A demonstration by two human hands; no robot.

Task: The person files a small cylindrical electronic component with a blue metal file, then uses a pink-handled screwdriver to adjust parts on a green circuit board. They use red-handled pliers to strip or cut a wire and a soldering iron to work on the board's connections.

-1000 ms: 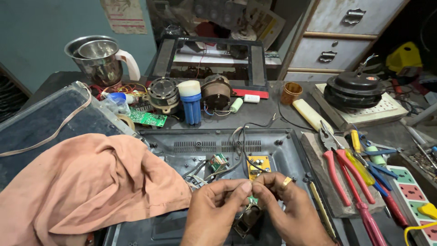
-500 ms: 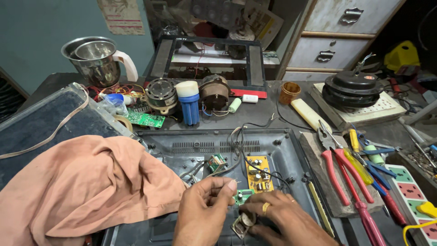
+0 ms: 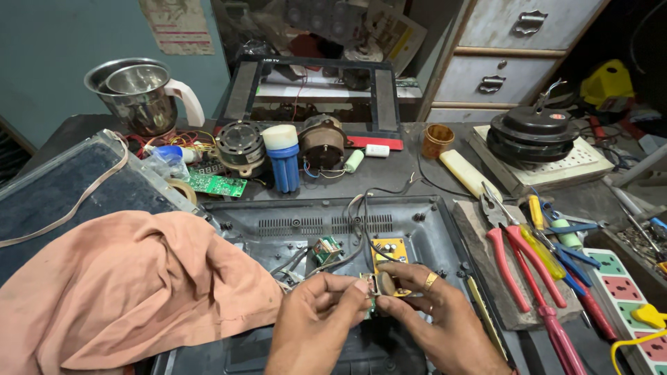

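Small round component [image 3: 384, 283], pinched between fingertips of both hands, above the open dark back shell [image 3: 424, 229] of a flat appliance, just in front of a small yellow circuit board [image 3: 391, 251]. Left hand [image 3: 316, 326] closed on the part's near edge, thumb and forefinger together; right hand [image 3: 438, 323], ringed, clamped on its far side. Exact make of the part too small to tell; thin dark wires [image 3: 365, 229] running from the shell toward it.

Likely trouble from here: a slip of the fingertips, dropping the part into the shell's recess among loose leads; a tug on the wires, straining joints at the yellow board or at the little green transformer-like block [image 3: 326, 248] beside it. Peach cloth [image 3: 132, 285] draped over the shell's left edge, close enough to snag a lead if dragged.

Around: red-handled pliers [image 3: 507, 257] and screwdrivers [image 3: 549, 250] on a board at right, a power strip [image 3: 625, 292] past them, a blue-and-white cylinder [image 3: 283, 156] between two motors [image 3: 240, 146] behind, a steel jug [image 3: 139, 94] at far left.

Against half a second earlier: hands raised off the shell and drawn together, part now lifted nearer the yellow board rather than low by the frame's bottom edge; bench and tools as before.
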